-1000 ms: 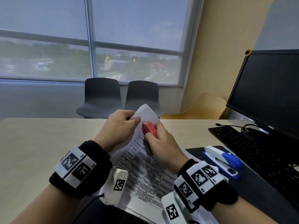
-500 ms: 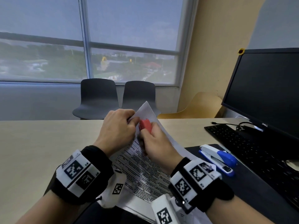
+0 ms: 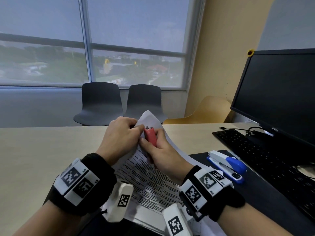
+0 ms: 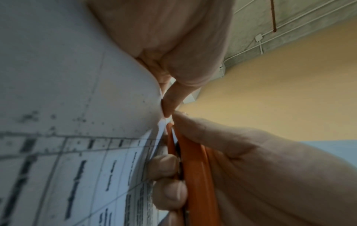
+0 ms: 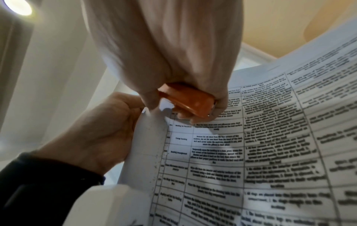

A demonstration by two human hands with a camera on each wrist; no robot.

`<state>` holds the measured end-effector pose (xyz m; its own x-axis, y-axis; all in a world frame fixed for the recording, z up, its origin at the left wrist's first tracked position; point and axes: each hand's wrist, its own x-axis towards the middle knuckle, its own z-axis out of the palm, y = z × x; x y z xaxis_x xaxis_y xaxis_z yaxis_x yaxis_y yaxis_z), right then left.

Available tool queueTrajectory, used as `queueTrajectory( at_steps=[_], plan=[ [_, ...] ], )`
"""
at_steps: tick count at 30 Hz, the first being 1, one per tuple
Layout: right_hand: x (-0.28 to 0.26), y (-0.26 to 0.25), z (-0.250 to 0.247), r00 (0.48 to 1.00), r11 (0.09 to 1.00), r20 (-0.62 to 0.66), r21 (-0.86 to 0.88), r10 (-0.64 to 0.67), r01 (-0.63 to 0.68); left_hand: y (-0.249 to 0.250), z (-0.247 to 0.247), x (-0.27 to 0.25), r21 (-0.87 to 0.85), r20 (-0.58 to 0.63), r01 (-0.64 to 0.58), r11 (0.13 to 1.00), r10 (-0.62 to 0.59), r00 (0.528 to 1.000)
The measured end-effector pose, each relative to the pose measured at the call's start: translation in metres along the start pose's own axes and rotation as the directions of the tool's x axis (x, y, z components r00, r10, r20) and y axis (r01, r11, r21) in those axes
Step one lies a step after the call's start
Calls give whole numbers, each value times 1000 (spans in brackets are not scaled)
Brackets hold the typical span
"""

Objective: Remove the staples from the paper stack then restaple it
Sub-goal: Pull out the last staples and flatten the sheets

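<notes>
left hand [image 3: 121, 133] pinches paper stack [image 3: 150, 181]; right hand [image 3: 163, 155] grips staple remover [image 3: 150, 136].

I can't see any staple: my right hand [image 3: 160, 155] and the remover [image 3: 150, 136] cover that corner of the paper [image 3: 150, 183].

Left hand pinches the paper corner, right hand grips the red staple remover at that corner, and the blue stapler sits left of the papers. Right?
Not quite: the stapler lies right of the papers, by the keyboard, as the head view shows. The left hand does pinch the corner and the right hand grips the staple remover.
</notes>
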<state>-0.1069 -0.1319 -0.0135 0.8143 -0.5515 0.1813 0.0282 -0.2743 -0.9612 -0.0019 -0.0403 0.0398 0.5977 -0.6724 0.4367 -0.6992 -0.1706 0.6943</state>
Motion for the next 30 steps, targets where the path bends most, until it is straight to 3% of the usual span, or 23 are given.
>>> queueTrajectory(
  at_steps=[10,12,15,19,23,27,30],
  plan=[
    [-4,-4,-5,994,990,-44,102,98,-93,-1,0,0,-17,8,37,999,-37,999],
    [-2,-6,-8,988,1000,-155,-9,0,-1,0,-1,0,-24,6,41,999,-41,999],
    [2,-11,-17,907,924,-319,-350,-273,155,1,-1,-1,-35,19,49,998,-48,999],
    [8,-22,-23,849,747,-226,-613,-478,258,1,-1,-1,-33,43,49,998,-48,998],
    [10,-23,-23,820,651,-172,-703,-546,286,1,-1,-2,-35,74,56,998,-53,996],
    [15,-25,-25,830,567,-133,-787,-542,244,-1,0,-2,-22,97,55,998,-53,994],
    [17,-23,-34,845,628,-243,-767,-476,134,-3,-4,-1,23,78,104,994,-106,991]
  ],
)
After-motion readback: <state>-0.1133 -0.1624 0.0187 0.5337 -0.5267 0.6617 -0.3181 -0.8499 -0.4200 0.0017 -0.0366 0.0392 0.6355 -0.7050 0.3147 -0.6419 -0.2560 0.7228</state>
